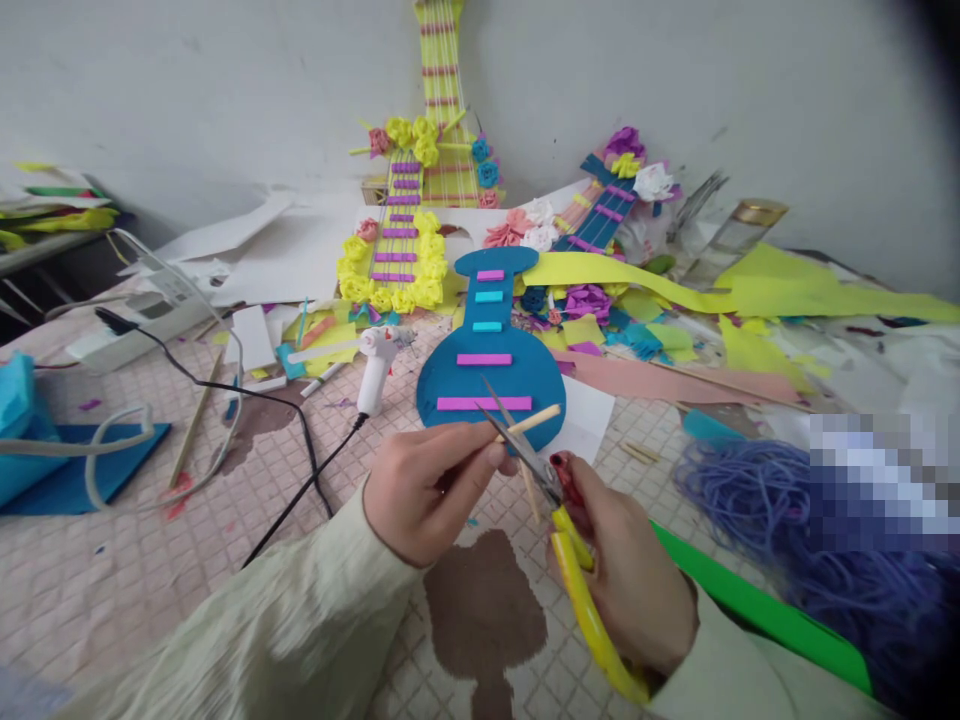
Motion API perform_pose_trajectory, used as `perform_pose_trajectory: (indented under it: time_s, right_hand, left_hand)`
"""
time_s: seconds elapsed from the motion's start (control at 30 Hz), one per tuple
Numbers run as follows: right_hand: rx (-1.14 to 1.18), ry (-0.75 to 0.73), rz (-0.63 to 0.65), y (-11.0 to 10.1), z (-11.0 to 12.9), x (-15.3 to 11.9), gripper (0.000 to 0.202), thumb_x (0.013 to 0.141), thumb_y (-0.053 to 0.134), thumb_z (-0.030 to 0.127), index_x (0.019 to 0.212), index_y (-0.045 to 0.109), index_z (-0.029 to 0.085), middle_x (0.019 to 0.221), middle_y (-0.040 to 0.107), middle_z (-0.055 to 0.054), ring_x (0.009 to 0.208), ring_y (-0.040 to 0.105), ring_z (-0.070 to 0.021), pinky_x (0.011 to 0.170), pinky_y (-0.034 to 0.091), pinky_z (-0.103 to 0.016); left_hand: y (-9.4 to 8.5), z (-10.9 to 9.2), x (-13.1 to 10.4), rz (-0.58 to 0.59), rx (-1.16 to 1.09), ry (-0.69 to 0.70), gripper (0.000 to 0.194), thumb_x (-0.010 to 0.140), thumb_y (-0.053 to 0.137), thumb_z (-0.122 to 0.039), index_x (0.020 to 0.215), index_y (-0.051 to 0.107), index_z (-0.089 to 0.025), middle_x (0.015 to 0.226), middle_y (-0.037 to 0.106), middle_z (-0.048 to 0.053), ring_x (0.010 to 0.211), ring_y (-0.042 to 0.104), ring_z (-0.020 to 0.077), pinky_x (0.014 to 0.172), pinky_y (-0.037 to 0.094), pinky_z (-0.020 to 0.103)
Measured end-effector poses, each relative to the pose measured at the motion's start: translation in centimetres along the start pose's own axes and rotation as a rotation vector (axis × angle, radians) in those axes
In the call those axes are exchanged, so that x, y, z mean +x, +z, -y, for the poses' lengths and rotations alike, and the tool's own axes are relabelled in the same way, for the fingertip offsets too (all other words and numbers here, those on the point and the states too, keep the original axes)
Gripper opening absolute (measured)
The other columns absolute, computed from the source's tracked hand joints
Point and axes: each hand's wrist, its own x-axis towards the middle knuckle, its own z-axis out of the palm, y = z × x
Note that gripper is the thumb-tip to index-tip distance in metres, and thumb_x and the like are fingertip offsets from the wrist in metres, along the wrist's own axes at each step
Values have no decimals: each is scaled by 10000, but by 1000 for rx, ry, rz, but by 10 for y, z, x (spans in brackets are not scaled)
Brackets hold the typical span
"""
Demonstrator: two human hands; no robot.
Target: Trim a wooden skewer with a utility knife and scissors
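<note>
My left hand [435,485] pinches a thin wooden stick [536,423] between thumb and fingers, its pale end pointing right. In my right hand [630,565] is a pair of scissors with yellow handles [589,605]. Their blades are spread and cross the stick close to my left fingertips. Just beyond lies a blue guitar-shaped cutout [491,385] with purple and light blue strips across its neck and body. Its lower edge is partly hidden by my hands. Another slim stick [530,490] shows below the scissors.
A white glue gun [377,370] stands left of the cutout, its black cord running toward me. Flower-trimmed paper instruments [405,230] lean at the back. Purple yarn [750,510] and a green strip [765,610] lie right. A power strip [142,325] is far left; a glass jar [739,240] back right.
</note>
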Motion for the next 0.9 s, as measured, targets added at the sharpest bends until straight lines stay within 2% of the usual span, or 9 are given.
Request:
perform_pose_trajectory:
  time_s: [0.13,0.2,0.3,0.53,0.67,0.77,0.9]
  right_hand:
    - [-41,-119,-102,-1,-7,4,259,654,545,270,829,359,224,737,524,-27,656,535,-190,585,429,-314]
    - [-68,-156,-137,0,-10,4,265,665,556,289,842,369,224,737,523,-27,664,536,-195,587,432,-319]
    - [-87,-186,-177,0,-11,2,233,710,526,291,880,384,217,810,541,-49,700,545,-195,580,433,-313]
    - [-96,-167,-162,0,-8,1,358,711,550,334,992,383,187,833,525,-62,741,537,-210,622,443,-344]
    - [-84,-165,-158,0,-7,1,384,714,549,349,1017,378,186,842,527,-66,741,535,-215,621,445,-351]
    - [-79,-160,-145,0,-6,0,367,722,537,334,1019,379,188,849,529,-72,749,538,-218,633,447,-352]
    - [-68,-148,-119,0,-5,0,281,740,501,315,968,386,196,827,536,-63,728,545,-208,623,448,-341]
  left_hand:
    - [-9,-1,0,183,-362,-212,285,871,375,-219,768,623,-122,510,558,7,361,376,50,352,319,172]
    - [-12,0,0,226,-503,-248,253,865,401,-234,826,627,-127,557,595,23,362,353,47,333,296,169]
    - [-15,0,0,244,-579,-235,219,851,444,-235,858,640,-138,592,620,33,366,343,46,322,281,165]
    - [-14,-1,3,209,-428,-129,181,828,482,-200,854,656,-157,625,642,34,404,465,60,338,347,150]
    - [-13,-2,2,146,-348,-57,168,811,491,-136,867,648,-152,643,662,46,544,587,108,480,475,180]
    - [-12,-3,2,114,-290,25,176,803,480,-84,783,645,-140,642,663,49,616,626,123,580,518,206]
    - [-11,-3,2,52,-138,83,177,787,490,-67,751,639,-156,703,683,46,657,645,119,597,531,190]
